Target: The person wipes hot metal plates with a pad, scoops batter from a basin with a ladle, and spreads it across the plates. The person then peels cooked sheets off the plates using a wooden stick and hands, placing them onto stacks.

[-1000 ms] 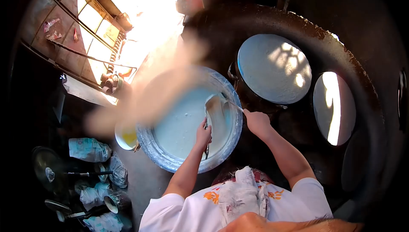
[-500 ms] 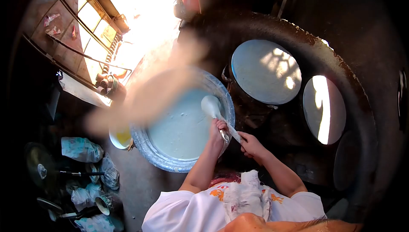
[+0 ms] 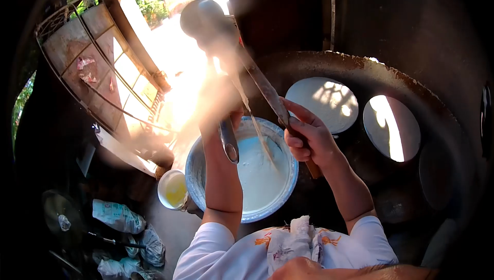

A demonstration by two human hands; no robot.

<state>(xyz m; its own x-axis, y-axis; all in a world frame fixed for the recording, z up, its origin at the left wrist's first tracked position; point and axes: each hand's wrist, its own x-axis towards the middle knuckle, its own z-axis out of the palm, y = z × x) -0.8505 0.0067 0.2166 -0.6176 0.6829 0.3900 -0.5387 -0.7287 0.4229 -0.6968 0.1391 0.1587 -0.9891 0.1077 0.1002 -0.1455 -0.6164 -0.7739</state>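
My left hand [image 3: 236, 118] is closed round a metal ladle handle [image 3: 229, 143]. A rounded ladle bowl [image 3: 201, 21], raised above the tub, appears to belong to it; lens haze blurs the part between. In my right hand [image 3: 309, 136] is a long flat stick [image 3: 265, 87], its brown grip low in the palm and its far end close to the ladle bowl. A thin pale strand of batter [image 3: 263, 149] trails down into the blue-rimmed tub [image 3: 294, 169]. White batter [image 3: 257, 187] fills the tub below both hands.
Right of the tub, a wide dark pan with a rough rim [image 3: 411, 82] holds two pale round discs [image 3: 321, 100] [image 3: 391, 128]. A small white bucket [image 3: 167, 197] with yellow contents stands at left, near plastic bags [image 3: 118, 215]. Beyond is a bright doorway.
Both hands have come up from low over the tub, lifting the ladle and the stick. A strand of batter now trails down. The view has tilted upward, showing more of the doorway.
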